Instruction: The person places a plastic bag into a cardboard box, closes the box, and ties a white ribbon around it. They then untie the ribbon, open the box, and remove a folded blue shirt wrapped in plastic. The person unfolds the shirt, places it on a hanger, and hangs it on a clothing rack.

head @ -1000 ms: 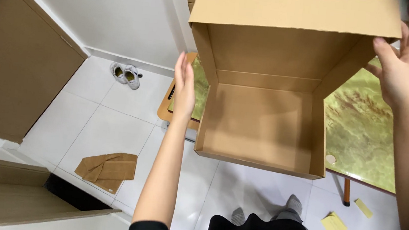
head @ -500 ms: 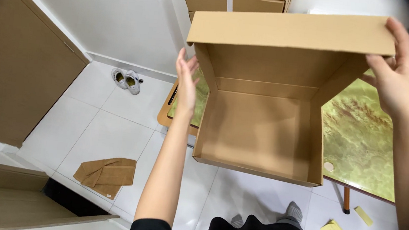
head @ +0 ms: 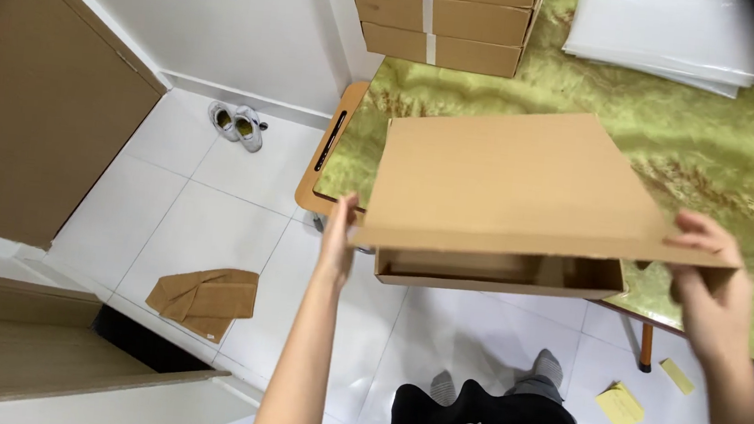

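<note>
A home room used for packing: white floor tiles (head: pixel 211 214) with a pair of shoes (head: pixel 238 125) left of the hands, stacked cardboard boxes (head: pixel 442 15) and clear plastic bags (head: pixel 661 37) on the green-clothed counter (head: pixel 706 142) beyond them.

The lid of the cardboard box (head: pixel 509 183) hides most of its inside and covers the table (head: pixel 732 163) at the middle. At twelve o'clock, the stacked boxes (head: pixel 442 15) are cut off by the top edge, and the plastic sheets (head: pixel 670 37) at one o'clock too.
</note>
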